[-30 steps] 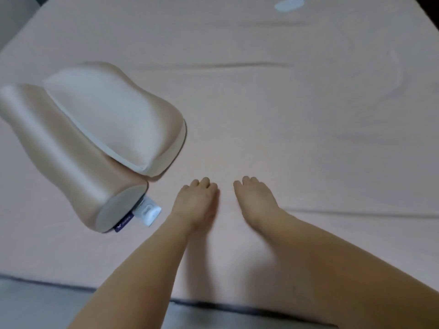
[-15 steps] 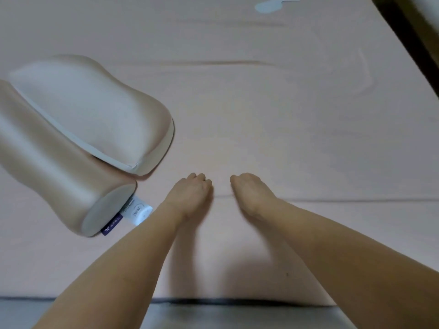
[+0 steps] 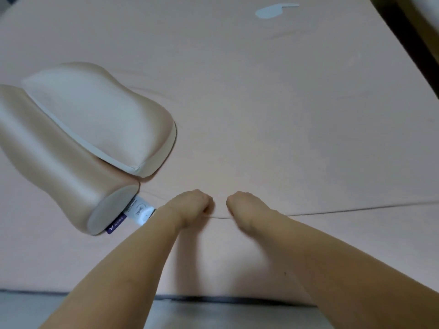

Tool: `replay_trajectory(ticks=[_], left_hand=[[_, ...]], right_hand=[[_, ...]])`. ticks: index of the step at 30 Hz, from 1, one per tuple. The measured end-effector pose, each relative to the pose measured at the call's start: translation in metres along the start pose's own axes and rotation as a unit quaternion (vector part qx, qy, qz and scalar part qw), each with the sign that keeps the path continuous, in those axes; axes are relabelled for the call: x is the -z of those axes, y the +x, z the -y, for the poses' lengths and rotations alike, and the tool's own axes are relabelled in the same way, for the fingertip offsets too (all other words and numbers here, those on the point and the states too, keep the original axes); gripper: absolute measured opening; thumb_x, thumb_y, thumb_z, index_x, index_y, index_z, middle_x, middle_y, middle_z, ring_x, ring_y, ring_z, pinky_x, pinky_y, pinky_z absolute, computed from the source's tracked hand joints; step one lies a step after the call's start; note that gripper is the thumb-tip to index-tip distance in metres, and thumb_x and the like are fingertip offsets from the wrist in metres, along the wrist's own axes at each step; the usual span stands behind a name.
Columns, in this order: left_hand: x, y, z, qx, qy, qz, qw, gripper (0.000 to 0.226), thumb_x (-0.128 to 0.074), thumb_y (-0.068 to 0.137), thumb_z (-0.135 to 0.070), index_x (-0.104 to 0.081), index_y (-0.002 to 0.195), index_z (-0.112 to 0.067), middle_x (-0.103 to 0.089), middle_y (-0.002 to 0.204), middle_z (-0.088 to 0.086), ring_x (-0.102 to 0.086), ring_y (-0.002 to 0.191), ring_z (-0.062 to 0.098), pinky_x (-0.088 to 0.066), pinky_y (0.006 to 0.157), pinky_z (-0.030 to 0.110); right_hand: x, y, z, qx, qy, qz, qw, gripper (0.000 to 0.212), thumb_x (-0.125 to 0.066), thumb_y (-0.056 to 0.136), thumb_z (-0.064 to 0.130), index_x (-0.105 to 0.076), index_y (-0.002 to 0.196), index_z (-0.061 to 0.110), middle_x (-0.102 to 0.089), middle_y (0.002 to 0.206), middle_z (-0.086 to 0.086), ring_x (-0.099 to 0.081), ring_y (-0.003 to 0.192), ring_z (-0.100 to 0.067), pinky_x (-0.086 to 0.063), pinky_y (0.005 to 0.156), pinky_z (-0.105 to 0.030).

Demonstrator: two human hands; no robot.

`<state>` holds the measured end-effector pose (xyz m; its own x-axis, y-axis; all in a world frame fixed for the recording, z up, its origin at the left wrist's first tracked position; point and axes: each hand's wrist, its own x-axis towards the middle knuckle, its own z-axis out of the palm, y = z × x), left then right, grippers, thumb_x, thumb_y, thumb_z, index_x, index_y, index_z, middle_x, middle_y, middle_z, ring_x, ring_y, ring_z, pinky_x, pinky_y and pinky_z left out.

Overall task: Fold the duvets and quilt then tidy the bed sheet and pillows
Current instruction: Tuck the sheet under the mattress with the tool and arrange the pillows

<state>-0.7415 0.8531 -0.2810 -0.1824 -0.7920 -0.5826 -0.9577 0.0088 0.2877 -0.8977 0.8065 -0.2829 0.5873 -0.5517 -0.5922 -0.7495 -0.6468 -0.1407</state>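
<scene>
The pink bed sheet (image 3: 273, 103) covers the whole mattress. My left hand (image 3: 192, 207) and my right hand (image 3: 244, 210) lie close together near the front edge, fingers curled into the sheet, each pinching it where a long crease (image 3: 356, 208) runs off to the right. Two beige contoured pillows sit at the left, touching each other. The upper pillow (image 3: 99, 115) leans on the lower pillow (image 3: 54, 167), whose white and purple labels (image 3: 137, 211) stick out just left of my left wrist.
A pale blue patch (image 3: 268, 11) lies on the sheet at the far end. The bed's dark front edge (image 3: 213, 299) borders grey floor (image 3: 237, 317) below my forearms. A dark gap (image 3: 403, 43) runs along the bed's right side.
Both hands lay flat on the sheet with straight fingers; now the fingers are curled into the fabric, and a crease has risen from the hands toward the right.
</scene>
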Motion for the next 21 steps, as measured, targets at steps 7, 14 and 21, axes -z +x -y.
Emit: replay_trajectory(ticks=[7,14,21], left_hand=[[-0.008,-0.052,0.061,0.182,0.070,-0.075,0.978,0.028,-0.040,0.096,-0.008,-0.044,0.123,-0.010,-0.042,0.126,0.010,-0.050,0.113,0.029,-0.043,0.091,0.034],[-0.036,-0.108,0.146,0.038,0.233,-0.159,0.959,0.059,-0.049,0.093,-0.008,-0.027,0.147,0.003,-0.026,0.154,0.020,-0.029,0.142,0.031,0.001,0.118,0.030],[-0.004,-0.163,0.259,0.073,0.214,-0.225,0.948,0.072,-0.060,0.077,-0.037,-0.042,0.141,-0.012,-0.037,0.146,0.022,-0.034,0.134,0.045,-0.026,0.101,0.070]], right_hand=[[0.015,0.015,0.061,0.077,0.055,-0.104,0.990,0.019,-0.048,0.091,0.004,-0.047,0.110,0.006,-0.046,0.113,-0.012,-0.046,0.104,-0.030,-0.034,0.072,-0.033],[0.020,0.082,0.181,-0.056,0.437,-0.113,0.891,0.055,-0.057,0.090,0.029,-0.038,0.135,0.005,-0.051,0.129,-0.011,-0.048,0.120,-0.029,-0.039,0.096,-0.033],[0.057,0.159,0.276,-0.142,0.817,-0.150,0.539,0.096,-0.076,0.046,0.051,-0.035,0.128,0.020,-0.054,0.123,0.002,-0.061,0.107,-0.021,-0.051,0.096,-0.041]])
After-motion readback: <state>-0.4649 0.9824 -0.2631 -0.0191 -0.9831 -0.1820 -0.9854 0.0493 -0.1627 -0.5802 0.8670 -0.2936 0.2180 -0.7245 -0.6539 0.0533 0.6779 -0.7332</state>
